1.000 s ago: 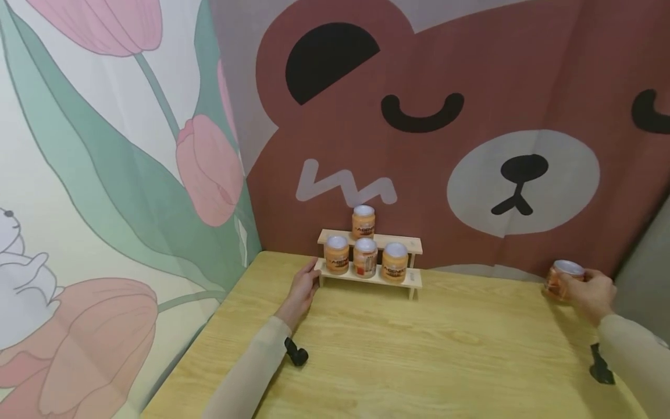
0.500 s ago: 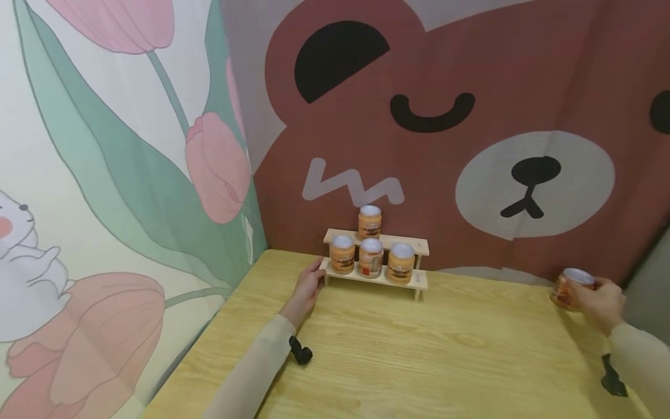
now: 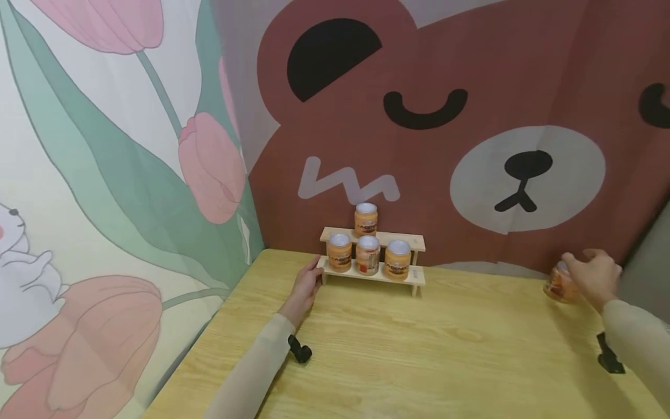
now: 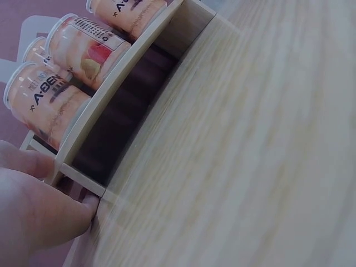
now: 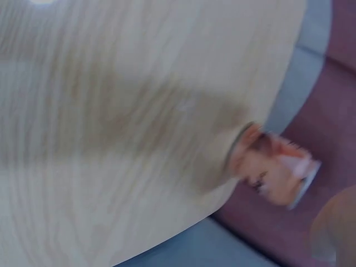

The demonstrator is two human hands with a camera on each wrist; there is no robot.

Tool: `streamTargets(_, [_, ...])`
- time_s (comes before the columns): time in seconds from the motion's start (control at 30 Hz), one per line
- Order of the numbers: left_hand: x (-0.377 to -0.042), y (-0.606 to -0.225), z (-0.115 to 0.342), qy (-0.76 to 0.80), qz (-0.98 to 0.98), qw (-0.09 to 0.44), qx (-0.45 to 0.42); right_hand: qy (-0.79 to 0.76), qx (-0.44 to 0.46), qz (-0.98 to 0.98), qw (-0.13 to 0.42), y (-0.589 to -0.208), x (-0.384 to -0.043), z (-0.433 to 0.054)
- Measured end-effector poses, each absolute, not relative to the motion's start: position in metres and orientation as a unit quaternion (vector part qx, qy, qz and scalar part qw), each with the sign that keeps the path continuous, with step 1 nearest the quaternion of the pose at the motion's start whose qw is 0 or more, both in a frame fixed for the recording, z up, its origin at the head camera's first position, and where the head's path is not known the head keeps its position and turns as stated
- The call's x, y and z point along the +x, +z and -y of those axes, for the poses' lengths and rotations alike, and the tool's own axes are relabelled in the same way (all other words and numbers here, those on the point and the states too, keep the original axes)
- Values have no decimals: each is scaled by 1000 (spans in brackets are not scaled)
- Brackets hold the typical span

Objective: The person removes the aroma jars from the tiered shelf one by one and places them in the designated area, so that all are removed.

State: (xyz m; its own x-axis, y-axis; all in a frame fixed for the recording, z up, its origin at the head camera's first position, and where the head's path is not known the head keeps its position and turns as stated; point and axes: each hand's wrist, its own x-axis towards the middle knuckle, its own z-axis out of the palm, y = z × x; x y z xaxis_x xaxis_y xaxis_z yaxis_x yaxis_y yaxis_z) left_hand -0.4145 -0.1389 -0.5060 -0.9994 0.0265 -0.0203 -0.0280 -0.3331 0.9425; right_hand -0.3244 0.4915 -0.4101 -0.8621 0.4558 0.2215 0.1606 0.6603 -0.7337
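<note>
Pinching with left grip (image 3: 306, 283) a wooden rack (image 3: 413, 241) of four cans (image 3: 339, 256); at right, holding nothing in loosely spread right grip (image 3: 597, 278) beside a lone can (image 3: 560, 287), upright near the worktop (image 3: 445, 349) edge; risking, perhaps, toppling by brushing the rim.

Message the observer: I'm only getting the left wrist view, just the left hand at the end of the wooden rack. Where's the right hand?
Observer: In the head view, the right hand is at a jar near the far right corner of the table.
Operator: Is it holding that jar?
Observer: It doesn't appear to be. The right wrist view is blurred, but it shows a gap between the jar and the only bit of that hand in sight.
</note>
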Motion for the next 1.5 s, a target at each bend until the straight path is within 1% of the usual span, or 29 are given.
streamTargets(0.2, [-414,-505,141,819,-574,14,-5,395,-161,870,247,-390,-338,-457])
streamTargets(0.37, [-415,-504,141,818,-576,16,-3,410,-139,864,256,-379,-343,-427])
streamTargets(0.53, [-413,-504,141,816,-578,18,-3,404,-105,866,277,-373,-348,-394])
streamTargets(0.67, [-412,-505,141,814,-581,17,-4,409,-83,864,280,-368,-351,-366])
streamTargets(0.83, [-413,-506,141,812,-584,13,-1,429,-33,855,288,-361,-355,-331])
streamTargets(1.0, [-412,-504,138,807,-591,12,-8,449,15,849,277,-356,-360,-300])
streamTargets(1.27, [-413,-502,131,807,-590,19,-17,495,37,832,249,-351,-367,-252])
streamTargets(1.43, [-414,-504,135,806,-592,7,-29,492,53,837,235,-352,-379,-215])
streamTargets(1.5, [-414,-504,138,807,-590,4,-29,492,59,840,220,-353,-384,-201])
